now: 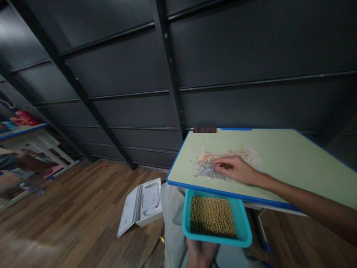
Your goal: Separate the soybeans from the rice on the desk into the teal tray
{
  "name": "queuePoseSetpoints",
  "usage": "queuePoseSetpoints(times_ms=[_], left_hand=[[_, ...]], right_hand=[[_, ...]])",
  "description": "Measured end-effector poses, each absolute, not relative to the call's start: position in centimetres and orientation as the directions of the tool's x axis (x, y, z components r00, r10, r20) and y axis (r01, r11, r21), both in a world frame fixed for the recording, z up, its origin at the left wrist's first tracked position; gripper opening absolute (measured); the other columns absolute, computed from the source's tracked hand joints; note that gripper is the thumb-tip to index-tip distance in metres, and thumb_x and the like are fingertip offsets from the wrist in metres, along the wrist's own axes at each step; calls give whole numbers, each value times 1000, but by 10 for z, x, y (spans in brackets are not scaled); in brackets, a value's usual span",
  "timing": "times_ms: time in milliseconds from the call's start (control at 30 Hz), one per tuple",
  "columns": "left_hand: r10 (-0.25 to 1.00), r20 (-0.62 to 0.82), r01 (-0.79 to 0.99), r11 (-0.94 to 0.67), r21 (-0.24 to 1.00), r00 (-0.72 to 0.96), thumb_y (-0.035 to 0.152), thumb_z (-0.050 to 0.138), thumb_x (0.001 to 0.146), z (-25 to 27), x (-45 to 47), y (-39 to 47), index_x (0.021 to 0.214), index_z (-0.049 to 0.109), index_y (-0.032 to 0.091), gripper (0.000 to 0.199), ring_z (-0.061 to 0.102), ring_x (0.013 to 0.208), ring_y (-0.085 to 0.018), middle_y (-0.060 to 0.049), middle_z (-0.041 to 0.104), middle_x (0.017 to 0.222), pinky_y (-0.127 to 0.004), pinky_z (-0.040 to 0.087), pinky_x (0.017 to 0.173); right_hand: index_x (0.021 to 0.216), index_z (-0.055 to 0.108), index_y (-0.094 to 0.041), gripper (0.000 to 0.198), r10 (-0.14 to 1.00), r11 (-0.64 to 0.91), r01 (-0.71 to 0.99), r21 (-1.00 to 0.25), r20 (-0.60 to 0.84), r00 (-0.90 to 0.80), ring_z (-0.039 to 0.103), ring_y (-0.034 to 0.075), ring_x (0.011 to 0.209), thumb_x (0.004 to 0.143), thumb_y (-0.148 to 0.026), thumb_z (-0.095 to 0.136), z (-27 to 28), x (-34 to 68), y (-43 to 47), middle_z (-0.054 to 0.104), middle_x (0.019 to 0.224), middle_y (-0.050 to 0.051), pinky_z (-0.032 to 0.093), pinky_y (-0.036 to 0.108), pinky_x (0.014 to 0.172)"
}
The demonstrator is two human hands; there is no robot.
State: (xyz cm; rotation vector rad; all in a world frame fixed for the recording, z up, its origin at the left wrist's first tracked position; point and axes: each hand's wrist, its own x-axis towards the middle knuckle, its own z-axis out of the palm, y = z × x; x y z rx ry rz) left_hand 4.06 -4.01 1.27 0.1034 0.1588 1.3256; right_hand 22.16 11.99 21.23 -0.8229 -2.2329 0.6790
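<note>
My right hand [238, 169] reaches in from the right over the pale green tabletop [284, 160]. Its thumb and fingertips close on a crumpled piece of clear plastic [206, 170]. Around the plastic lie scattered small orange-yellow beans or grains [203, 158] and a whitish, crumbly patch [252, 158]. Below the table's front edge, a turquoise plastic basin [244, 227] contains many round yellowish beans [213, 216]. My left hand [202, 253] is under the basin's near side, supporting it; the basin hides its fingers.
Blue edging [237, 197] rims the table. An open white box [150, 201] lies on the wooden floor [83, 208] at left. A dark panelled wall [128, 74] rises behind. Another table [25, 130] stands far left, with part of a person [30, 163] beside it.
</note>
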Motion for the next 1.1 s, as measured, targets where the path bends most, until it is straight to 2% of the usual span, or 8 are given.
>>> queuePoseSetpoints(times_ms=[233,367,567,800,933,1100], left_hand=[[972,-4,-955,231,187,234,40,44,101,5,40,-40,145,57,28,48,52,140,-30,-11,61,149,-55,27,123],[968,-26,-950,250,188,249,40,45,100,3,39,-40,145,58,27,48,52,140,-30,-12,60,150,-56,28,123],[975,-7,-961,219,170,221,39,43,101,-14,38,-39,144,58,28,47,54,139,-30,-12,60,149,-56,28,122],[970,-118,-963,229,143,213,35,48,98,3,39,-40,142,60,27,46,56,136,-30,-11,64,144,-54,34,120],[960,-150,-959,256,118,238,34,50,97,20,39,-42,141,61,26,47,57,135,-30,-12,65,144,-53,35,120],[964,-153,-961,238,141,217,35,49,96,17,40,-41,141,61,25,48,57,135,-32,-14,65,144,-56,34,119]], right_hand=[[122,76,-24,29,689,672,348,-654,379,-618,74,18,84,97,-34,65,209,221,117,81,102,5,60,34,78],[121,76,-23,29,674,689,341,-639,392,-626,74,17,80,97,-33,64,211,220,115,82,98,5,60,33,76],[123,76,-23,31,678,663,306,-683,373,-634,74,17,80,95,-33,67,212,219,112,81,94,4,61,31,75],[121,77,-22,31,659,666,270,-695,379,-650,74,16,77,94,-33,68,213,218,106,81,90,4,60,29,72],[121,77,-22,30,612,705,245,-666,395,-685,72,14,70,94,-32,68,212,218,105,81,86,4,59,28,68],[122,77,-20,32,576,736,232,-636,407,-709,71,14,69,93,-30,68,212,219,104,79,82,4,58,26,64]])
